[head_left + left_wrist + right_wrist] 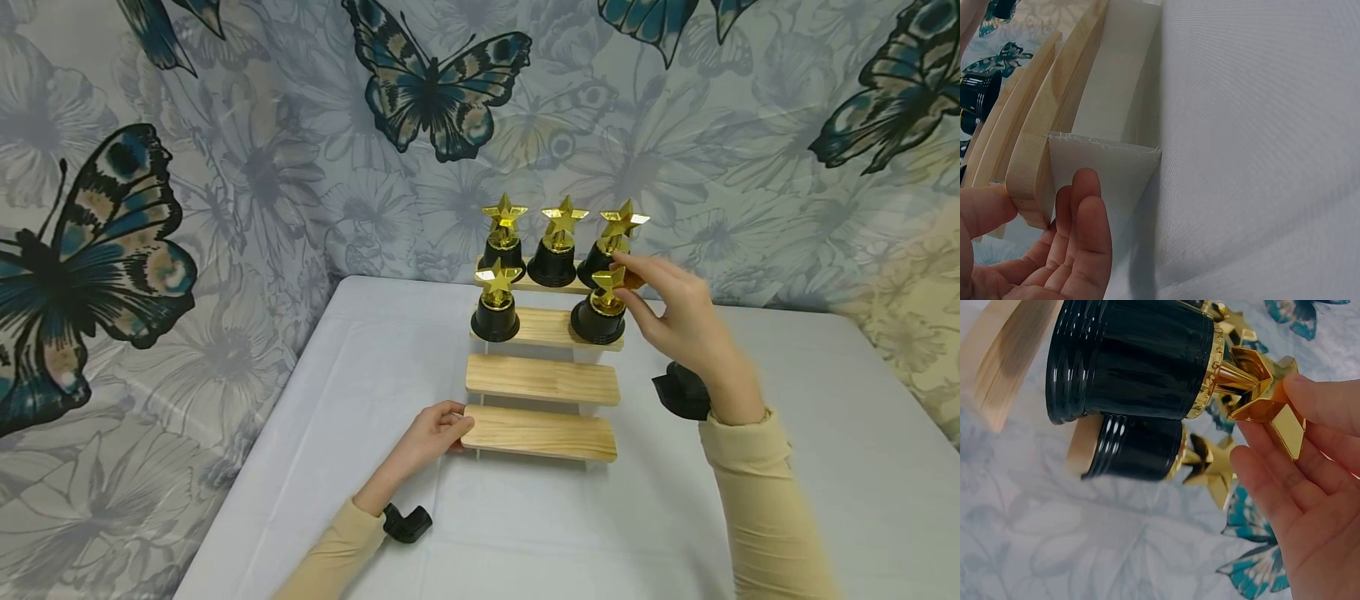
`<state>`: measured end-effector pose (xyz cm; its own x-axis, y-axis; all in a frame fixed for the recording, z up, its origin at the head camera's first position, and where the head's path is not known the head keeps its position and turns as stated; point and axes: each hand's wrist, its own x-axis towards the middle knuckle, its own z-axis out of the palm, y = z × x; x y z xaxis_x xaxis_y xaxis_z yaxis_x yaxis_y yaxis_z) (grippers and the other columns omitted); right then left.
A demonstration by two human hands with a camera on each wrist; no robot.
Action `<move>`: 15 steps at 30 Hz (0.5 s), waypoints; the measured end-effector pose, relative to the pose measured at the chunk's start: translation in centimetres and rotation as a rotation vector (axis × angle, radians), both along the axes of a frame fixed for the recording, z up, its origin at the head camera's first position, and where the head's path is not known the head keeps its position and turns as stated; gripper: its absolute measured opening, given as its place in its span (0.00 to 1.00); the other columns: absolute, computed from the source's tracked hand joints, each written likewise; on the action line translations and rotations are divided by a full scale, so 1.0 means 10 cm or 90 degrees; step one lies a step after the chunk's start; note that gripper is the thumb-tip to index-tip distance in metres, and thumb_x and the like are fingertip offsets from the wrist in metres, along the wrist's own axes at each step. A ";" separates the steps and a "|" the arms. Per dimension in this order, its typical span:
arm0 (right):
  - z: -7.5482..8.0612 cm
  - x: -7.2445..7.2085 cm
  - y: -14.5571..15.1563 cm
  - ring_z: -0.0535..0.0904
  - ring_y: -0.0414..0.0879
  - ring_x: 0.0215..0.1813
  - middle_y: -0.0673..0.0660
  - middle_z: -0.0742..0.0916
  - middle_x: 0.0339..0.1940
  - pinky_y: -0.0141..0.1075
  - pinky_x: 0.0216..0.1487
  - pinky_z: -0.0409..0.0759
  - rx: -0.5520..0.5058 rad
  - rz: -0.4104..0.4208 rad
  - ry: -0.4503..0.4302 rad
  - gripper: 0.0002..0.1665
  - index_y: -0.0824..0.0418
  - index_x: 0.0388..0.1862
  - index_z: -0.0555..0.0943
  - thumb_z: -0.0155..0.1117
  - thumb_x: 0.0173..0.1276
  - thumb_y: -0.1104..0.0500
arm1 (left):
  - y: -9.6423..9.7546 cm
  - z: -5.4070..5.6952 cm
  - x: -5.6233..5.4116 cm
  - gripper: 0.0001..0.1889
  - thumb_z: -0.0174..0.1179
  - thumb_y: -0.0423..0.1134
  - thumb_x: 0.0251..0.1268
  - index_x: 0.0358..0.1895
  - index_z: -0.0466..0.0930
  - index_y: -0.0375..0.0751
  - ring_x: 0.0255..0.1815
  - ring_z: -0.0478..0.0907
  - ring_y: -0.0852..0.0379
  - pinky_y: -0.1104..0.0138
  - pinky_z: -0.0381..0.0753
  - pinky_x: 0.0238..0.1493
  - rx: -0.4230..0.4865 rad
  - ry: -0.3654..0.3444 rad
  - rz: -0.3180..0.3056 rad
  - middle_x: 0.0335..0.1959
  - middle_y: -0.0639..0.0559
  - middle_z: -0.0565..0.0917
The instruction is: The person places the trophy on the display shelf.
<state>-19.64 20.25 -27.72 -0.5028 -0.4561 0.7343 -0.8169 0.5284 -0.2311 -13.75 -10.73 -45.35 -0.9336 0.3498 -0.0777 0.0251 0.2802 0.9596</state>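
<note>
My right hand (688,315) pinches the gold star of a small trophy (597,322) at the right end of the second step from the back. In the right wrist view, thumb and fingers are around the star (1252,394), above its black base (1135,362). My left hand (429,435) grips the left end of the lowest, front wooden step (540,433). Its thumb lies on the board's top and its fingers are underneath, beside the clear side panel (1094,162). Another star trophy (496,317) stands upright at the left end of the second step.
Three more trophies (552,265) line the top step at the back. The third step (542,379) is bare wood. A white cloth (360,367) covers the table, and butterfly-patterned fabric (285,167) hangs behind it. Each wrist wears a black mount (407,525).
</note>
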 end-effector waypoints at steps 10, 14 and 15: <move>-0.02 -0.06 -0.20 0.78 0.50 0.39 0.62 0.82 0.43 0.30 0.39 0.73 0.001 0.042 -0.023 0.31 0.69 0.59 0.74 0.64 0.53 0.79 | 0.02 0.30 0.12 0.20 0.52 0.34 0.69 0.55 0.66 0.18 0.30 0.80 0.42 0.56 0.81 0.37 0.006 -0.010 -0.004 0.32 0.42 0.80; -0.02 -0.10 -0.26 0.78 0.48 0.37 0.62 0.82 0.44 0.31 0.35 0.73 0.002 0.054 -0.026 0.30 0.70 0.58 0.74 0.64 0.54 0.79 | 0.01 0.36 0.13 0.20 0.51 0.33 0.69 0.55 0.66 0.17 0.31 0.80 0.39 0.54 0.81 0.37 0.009 -0.012 -0.006 0.33 0.41 0.81; -0.03 -0.10 -0.27 0.78 0.47 0.37 0.62 0.82 0.43 0.31 0.35 0.73 0.003 0.054 -0.027 0.30 0.70 0.58 0.74 0.64 0.54 0.78 | 0.01 0.36 0.13 0.20 0.51 0.33 0.69 0.55 0.66 0.17 0.31 0.80 0.39 0.54 0.81 0.37 0.008 -0.011 -0.006 0.33 0.41 0.81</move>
<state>-20.67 17.57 -27.98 -0.4926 -0.5019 0.7110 -0.8486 0.4582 -0.2644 -12.43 -10.60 -41.77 -0.9285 0.3603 -0.0896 0.0111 0.2680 0.9634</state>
